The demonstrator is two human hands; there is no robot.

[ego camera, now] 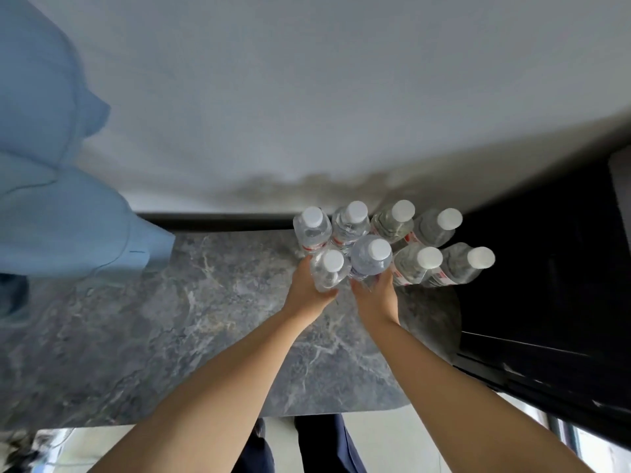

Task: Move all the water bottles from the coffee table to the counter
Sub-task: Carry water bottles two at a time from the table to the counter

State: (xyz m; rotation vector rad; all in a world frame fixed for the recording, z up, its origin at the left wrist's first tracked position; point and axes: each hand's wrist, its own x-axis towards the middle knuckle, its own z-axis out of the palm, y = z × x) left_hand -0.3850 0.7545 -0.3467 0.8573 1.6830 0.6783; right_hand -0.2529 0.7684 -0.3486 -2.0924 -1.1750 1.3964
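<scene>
Several clear water bottles with white caps stand in two rows on the grey marbled counter [205,319], near its back right corner by the wall. My left hand [307,288] is wrapped around one front-row bottle [328,273]. My right hand [375,295] grips the bottle [370,259] beside it. Both held bottles are upright among the others; I cannot tell whether their bases touch the counter. Further bottles stand behind [312,228] and to the right [418,268].
A light blue cloth or garment [51,199] hangs over the counter's left side. A pale wall [341,97] runs behind. A dark black appliance or gap [546,285] borders the counter on the right. The counter's front edge is close to my legs.
</scene>
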